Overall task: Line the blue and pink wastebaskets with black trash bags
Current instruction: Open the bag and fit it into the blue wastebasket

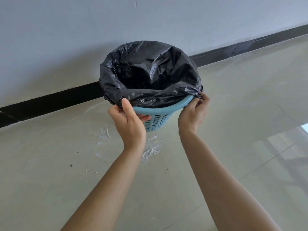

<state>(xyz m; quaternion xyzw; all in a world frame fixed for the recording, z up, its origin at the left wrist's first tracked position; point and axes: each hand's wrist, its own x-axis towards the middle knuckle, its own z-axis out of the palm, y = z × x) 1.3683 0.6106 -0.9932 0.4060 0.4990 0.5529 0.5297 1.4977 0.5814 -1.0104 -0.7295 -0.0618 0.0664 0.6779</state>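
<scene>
The blue wastebasket (pixel 158 120) stands on the floor close to the wall, its slotted side facing me. A black trash bag (pixel 150 75) sits inside it, folded over the far and side rim; the near rim still shows bare blue. My left hand (pixel 130 120) pinches the bag's edge at the near left of the rim, thumb on top. At the near right of the rim, my right hand (pixel 194 114) grips the bag's edge with its fingertips. The pink wastebasket is not in view.
A grey wall (pixel 83 39) with a black skirting strip (pixel 58 100) runs right behind the basket. The tiled floor (pixel 66 164) carries white smears and small dark crumbs in front of the basket. A reflective patch lies at the far right.
</scene>
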